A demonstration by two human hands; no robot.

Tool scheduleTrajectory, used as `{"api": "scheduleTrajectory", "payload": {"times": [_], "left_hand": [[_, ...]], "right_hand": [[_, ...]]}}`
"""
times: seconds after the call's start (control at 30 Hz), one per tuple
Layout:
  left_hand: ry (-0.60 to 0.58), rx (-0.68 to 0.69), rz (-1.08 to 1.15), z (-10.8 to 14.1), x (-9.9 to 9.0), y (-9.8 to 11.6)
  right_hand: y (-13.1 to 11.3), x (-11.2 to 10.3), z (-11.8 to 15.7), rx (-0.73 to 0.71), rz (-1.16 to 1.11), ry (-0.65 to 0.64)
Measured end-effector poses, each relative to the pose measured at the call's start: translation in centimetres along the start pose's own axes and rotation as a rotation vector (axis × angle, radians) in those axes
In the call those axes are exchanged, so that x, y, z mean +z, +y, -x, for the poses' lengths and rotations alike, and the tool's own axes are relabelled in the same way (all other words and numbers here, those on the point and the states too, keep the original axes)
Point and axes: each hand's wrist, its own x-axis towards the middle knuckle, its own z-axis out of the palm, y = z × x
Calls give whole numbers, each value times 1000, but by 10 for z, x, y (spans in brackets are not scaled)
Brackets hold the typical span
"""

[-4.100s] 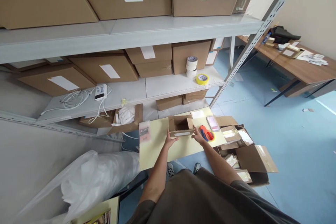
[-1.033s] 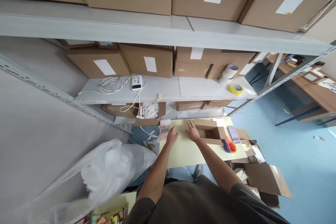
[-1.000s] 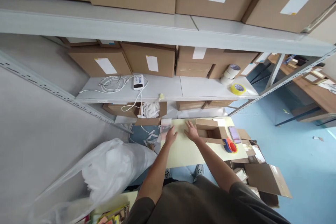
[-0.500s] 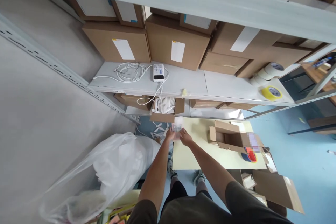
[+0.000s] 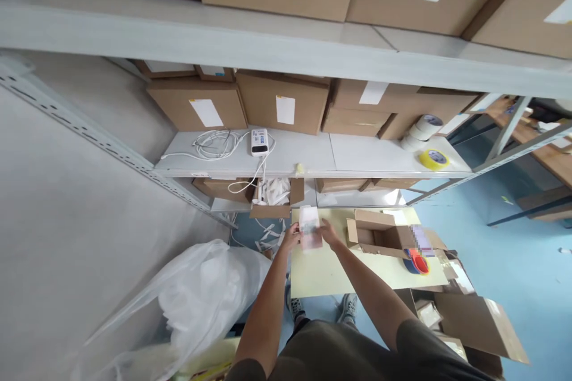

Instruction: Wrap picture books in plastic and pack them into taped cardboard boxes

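Note:
Over the left part of the pale yellow table, a small pale pink-and-white box-shaped pack is held between my two hands. My left hand grips its left side, fingers curled against the edge. My right hand closes on its right side. The print on the pack is blurred. To the right, an open cardboard box lies on the table with its flaps spread. A tape dispenser in red and blue sits beside that box.
A metal shelf crosses in front, bearing cartons, a white device with a coiled cable and tape rolls. Below it is an open carton of white scraps. A large plastic bag bulges at left; another open carton stands lower right.
The view has tilted upward, showing more of the upper shelf. My hands have spread slightly apart, and more of the pack's face shows between them.

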Motion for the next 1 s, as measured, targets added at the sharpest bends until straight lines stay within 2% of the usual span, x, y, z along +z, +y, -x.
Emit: {"api": "scheduleTrajectory", "payload": {"times": [0.1, 0.2, 0.3, 0.43, 0.53, 0.67, 0.77, 0.87, 1.0], "left_hand": [[-37, 46, -9, 6, 14, 28], [-65, 85, -65, 10, 43, 59], [-78, 117, -156, 13, 84, 84], [-126, 158, -198, 14, 155, 104], [-170, 175, -197, 10, 216, 107], [-220, 169, -206, 2, 299, 101], [-246, 156, -202, -3, 351, 93], [-266, 150, -212, -5, 389, 85], [-274, 145, -225, -2, 413, 80]], "right_hand": [[-25, -26, 10, 33, -171, -41], [-48, -56, 22, -50, -227, -80], [-64, -94, 34, -125, -209, -21], [-75, -160, 51, -212, -217, 15], [-77, -220, 68, -239, -259, 56], [-74, -307, 96, -212, -305, 86], [-68, -367, 115, -192, -275, 92], [-61, -410, 126, -170, -261, 87], [-55, -436, 122, -171, -296, 86]]}}
